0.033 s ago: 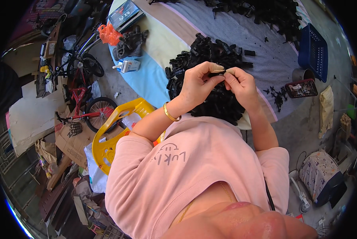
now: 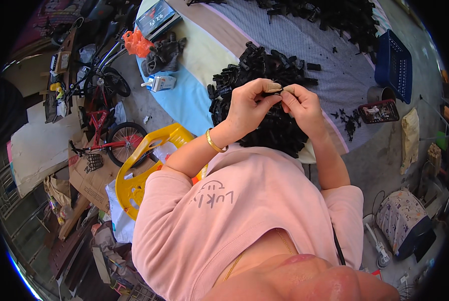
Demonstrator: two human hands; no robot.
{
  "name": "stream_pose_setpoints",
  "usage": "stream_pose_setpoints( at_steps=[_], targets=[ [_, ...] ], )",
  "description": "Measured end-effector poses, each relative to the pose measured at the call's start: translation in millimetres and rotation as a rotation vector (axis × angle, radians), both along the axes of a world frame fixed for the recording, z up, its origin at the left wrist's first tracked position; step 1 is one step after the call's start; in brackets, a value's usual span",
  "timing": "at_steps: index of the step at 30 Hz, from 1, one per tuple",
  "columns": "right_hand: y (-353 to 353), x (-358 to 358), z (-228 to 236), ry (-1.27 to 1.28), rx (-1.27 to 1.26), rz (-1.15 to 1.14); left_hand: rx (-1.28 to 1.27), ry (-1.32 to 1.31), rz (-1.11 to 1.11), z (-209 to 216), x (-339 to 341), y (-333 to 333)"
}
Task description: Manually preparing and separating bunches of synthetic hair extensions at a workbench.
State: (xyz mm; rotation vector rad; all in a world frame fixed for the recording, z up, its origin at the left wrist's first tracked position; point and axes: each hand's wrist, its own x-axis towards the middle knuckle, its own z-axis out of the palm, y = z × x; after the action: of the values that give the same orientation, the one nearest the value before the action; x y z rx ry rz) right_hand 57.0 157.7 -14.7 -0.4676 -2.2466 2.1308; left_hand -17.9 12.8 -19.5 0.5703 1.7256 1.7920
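Observation:
Over a heap of black plastic pieces, my two hands meet at the fingertips. A small black plastic piece shows between the thumb and forefinger of my left hand, which is pinched closed. My right hand is also closed, its thumb and forefinger pinched at the piece's right end. Tan tape appears to wrap some fingertips. The fingers hide most of the piece, so its exact kind cannot be made out. The heap lies on a cloth-covered table, right in front of my body.
A larger black heap covers the far right. Right of me are a blue basket, a red-rimmed tray and small black bits. At left are a blue-white carton, dark gloves, a yellow chair and a red bicycle.

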Motion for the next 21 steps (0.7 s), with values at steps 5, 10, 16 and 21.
stream_pose_setpoints(
  at_steps=[5,10,16,21],
  targets=[
    [12,-12,-13,-0.094,-0.138,0.053,-0.181,0.669,0.024,0,-11,2],
    [75,-64,-35,-0.180,0.039,0.368,-0.329,0.605,-0.084,-5,-15,-3],
    [193,-140,-112,-0.316,1.201,-0.414,-0.203,0.613,-0.406,-10,-18,-13],
    [224,-148,-148,-0.367,1.237,-0.347,-0.180,0.567,-0.396,-3,-18,-15]
  ],
)
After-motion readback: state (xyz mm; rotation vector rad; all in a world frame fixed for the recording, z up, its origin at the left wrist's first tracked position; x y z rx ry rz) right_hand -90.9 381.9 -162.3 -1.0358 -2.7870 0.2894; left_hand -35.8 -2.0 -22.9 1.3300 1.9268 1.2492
